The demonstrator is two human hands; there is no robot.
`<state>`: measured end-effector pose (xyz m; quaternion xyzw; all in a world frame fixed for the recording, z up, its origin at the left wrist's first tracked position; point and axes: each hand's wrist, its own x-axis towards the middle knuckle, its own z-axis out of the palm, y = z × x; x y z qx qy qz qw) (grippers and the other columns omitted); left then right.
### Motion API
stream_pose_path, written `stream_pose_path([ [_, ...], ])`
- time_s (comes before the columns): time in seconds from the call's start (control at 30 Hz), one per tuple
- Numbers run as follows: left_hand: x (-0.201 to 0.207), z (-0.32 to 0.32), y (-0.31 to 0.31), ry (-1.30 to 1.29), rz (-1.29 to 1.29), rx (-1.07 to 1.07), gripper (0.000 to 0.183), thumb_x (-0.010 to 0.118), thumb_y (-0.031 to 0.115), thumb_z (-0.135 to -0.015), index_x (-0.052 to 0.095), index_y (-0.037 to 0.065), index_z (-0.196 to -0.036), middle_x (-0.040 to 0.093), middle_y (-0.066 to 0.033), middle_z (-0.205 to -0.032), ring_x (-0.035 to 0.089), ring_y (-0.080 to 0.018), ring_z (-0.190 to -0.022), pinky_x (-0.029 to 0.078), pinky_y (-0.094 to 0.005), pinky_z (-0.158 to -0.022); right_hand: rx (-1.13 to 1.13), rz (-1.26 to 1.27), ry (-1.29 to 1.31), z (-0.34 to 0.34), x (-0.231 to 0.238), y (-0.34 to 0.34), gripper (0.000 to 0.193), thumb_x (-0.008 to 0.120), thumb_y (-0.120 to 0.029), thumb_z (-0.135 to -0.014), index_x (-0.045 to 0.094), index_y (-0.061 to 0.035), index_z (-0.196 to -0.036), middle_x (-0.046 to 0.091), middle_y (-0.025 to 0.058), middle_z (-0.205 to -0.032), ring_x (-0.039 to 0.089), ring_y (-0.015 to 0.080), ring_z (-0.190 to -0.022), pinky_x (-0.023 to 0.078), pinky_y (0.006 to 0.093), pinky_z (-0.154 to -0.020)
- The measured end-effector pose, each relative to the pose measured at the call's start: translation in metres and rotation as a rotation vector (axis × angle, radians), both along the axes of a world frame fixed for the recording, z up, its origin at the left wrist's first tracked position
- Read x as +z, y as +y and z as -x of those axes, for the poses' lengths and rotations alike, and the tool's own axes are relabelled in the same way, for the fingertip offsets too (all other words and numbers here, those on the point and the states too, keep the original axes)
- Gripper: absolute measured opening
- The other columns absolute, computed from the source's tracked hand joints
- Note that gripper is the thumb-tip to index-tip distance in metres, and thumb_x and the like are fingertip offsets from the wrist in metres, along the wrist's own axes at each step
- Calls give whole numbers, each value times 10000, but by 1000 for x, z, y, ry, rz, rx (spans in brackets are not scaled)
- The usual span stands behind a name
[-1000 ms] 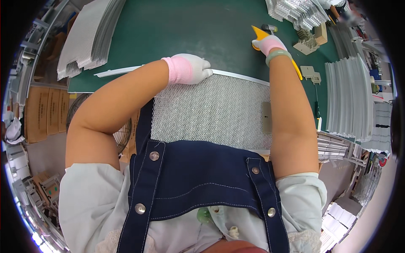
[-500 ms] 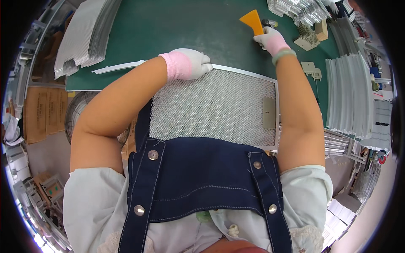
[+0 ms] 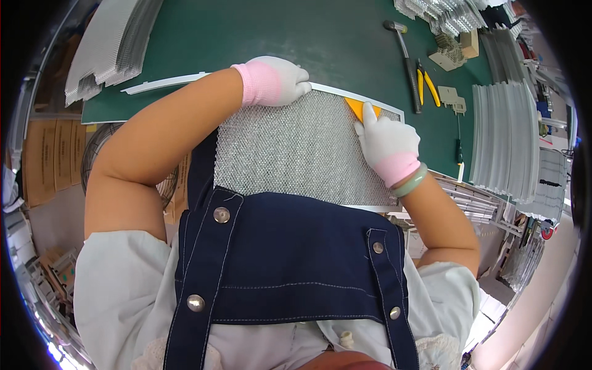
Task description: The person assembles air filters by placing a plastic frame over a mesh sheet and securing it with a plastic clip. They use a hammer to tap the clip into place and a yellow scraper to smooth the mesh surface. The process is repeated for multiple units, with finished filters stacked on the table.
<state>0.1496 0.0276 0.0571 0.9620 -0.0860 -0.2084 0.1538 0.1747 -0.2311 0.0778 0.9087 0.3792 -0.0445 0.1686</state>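
A silvery metal mesh panel [image 3: 283, 148] lies in front of me, its near part against my dark apron and its far part on the green table [image 3: 228, 37]. A white metal frame strip [image 3: 327, 89] runs along its far edge and reaches out past the mesh on the left. My left hand [image 3: 280, 80], in a white and pink glove, is closed over this strip. In my gloved right hand [image 3: 388, 139] is an orange plastic scraper [image 3: 353, 107], its blade at the strip's inner side near the far right corner. One finger lies stretched along the scraper.
Right of the panel lie a hammer [image 3: 411, 83], yellow-handled pliers [image 3: 434, 92], a screwdriver [image 3: 459, 148] and beige plates [image 3: 450, 97]. Mesh sheets are stacked at the far left [image 3: 111, 46], with more panels [image 3: 502, 139] along the right edge. A round wire fan guard [image 3: 92, 154] stands below left.
My right hand has brought the orange scraper from the far right table down onto the panel's far edge. The hammer and pliers are now uncovered. My left hand keeps its place on the strip.
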Motion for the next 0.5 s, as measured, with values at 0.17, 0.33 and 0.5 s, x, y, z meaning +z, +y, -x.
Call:
stream_pose_path([
  [0.17,0,7,-2,-84,-16,-28,412,377,351,-1025,647,40,-1049,683,-155,-930,658,-324,-945,509,-425,-885,-26,73,34,9,6,8,475,516,-372,-979,540,-41,-1319,682,97,-713,695,299,-623,545,433,-558],
  [0.33,2,6,-6,-6,-3,-12,413,376,353,-1025,652,47,-1031,678,-142,-898,661,-321,-888,518,-430,-837,42,103,-68,21,3,1,457,544,-333,-957,551,-45,-1312,655,71,-669,687,254,-590,532,405,-521],
  [0.5,4,6,-7,-7,26,-19,408,394,357,-1020,652,41,-1029,682,-147,-910,662,-327,-910,516,-424,-840,162,94,-91,32,2,-12,466,607,-285,-885,585,-49,-1286,597,32,-602,644,202,-515,496,362,-463],
])
